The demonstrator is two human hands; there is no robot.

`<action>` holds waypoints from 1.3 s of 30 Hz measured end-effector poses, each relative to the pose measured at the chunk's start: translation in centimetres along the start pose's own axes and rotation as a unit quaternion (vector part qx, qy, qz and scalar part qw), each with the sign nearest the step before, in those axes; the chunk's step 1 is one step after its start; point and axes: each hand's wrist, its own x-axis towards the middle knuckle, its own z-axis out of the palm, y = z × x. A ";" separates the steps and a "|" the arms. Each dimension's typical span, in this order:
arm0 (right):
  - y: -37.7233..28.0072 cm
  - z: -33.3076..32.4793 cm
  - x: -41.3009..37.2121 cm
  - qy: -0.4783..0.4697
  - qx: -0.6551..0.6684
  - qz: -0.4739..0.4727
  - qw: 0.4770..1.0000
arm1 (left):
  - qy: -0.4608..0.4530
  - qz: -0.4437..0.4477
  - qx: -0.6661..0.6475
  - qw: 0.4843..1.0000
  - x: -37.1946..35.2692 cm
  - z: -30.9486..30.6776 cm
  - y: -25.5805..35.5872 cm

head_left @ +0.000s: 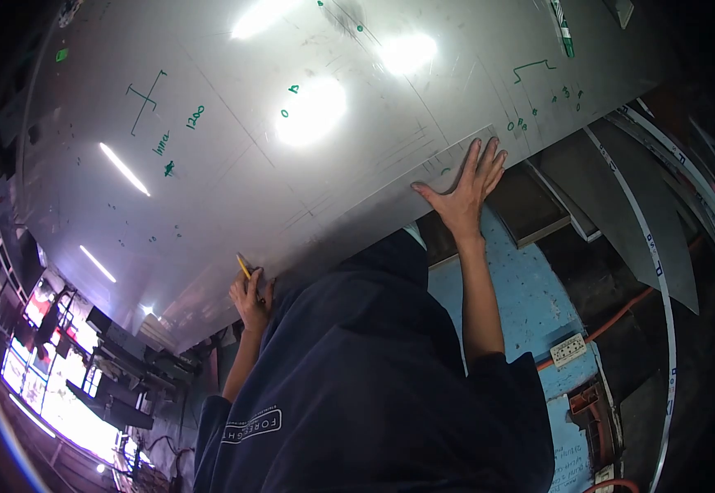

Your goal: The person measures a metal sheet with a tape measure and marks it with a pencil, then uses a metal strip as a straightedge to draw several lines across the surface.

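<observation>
A large grey metal sheet [234, 181] carries thin scribed lines and green marks, among them drawn profiles and "1200". Near its front edge, at lower left, my left hand [250, 302] is closed on a thin yellow pencil-like tool [244, 266], its tip pointing up towards the sheet. To the right, my right hand [464, 193] lies with fingers spread over the front edge, its fingertips on a narrow straight metal piece [454, 153] lying along that edge. My right hand holds nothing.
A green marker [567, 39] lies on the sheet at upper right. Metal offcuts and a long curved strip with lettering [661, 279] are at the right. Below stand a blue surface [530, 271] and a socket box [568, 350] with an orange cable. Bright windows [53, 370] show at lower left.
</observation>
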 end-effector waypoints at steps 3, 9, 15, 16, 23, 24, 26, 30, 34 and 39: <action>0.0 -0.1 0.0 -0.003 0.000 0.003 1.000 | 0.001 -0.002 0.005 1.000 0.0 0.0 0.0; -0.1 -0.1 0.1 0.006 0.001 -0.007 1.000 | 0.006 0.015 0.009 1.000 0.0 0.0 -0.2; -0.1 -0.1 0.0 0.006 -0.004 -0.008 1.000 | 0.019 0.010 0.009 1.000 0.0 0.0 0.1; -0.1 0.0 0.1 0.008 -0.006 -0.010 1.000 | 0.011 0.005 0.009 1.000 0.0 -0.1 0.1; 0.0 0.0 0.0 0.005 0.002 -0.008 1.000 | 0.008 0.003 0.014 1.000 0.1 0.0 0.2; 0.0 0.0 0.0 0.004 0.004 -0.006 1.000 | 0.008 0.003 0.013 1.000 0.1 0.0 0.1; 0.0 0.0 0.0 0.003 0.005 -0.004 1.000 | 0.000 0.001 0.009 1.000 0.0 0.0 -0.2; 0.1 0.1 0.0 0.002 0.003 -0.003 1.000 | -0.008 -0.006 0.013 1.000 0.0 0.0 -0.1; -0.3 -0.3 0.1 -0.008 -0.008 0.002 1.000 | -0.002 0.000 0.006 1.000 0.1 0.0 -0.2; -2.0 -2.2 0.7 -0.063 -0.035 0.029 0.997 | -0.002 -0.003 0.010 1.000 0.2 -0.2 0.0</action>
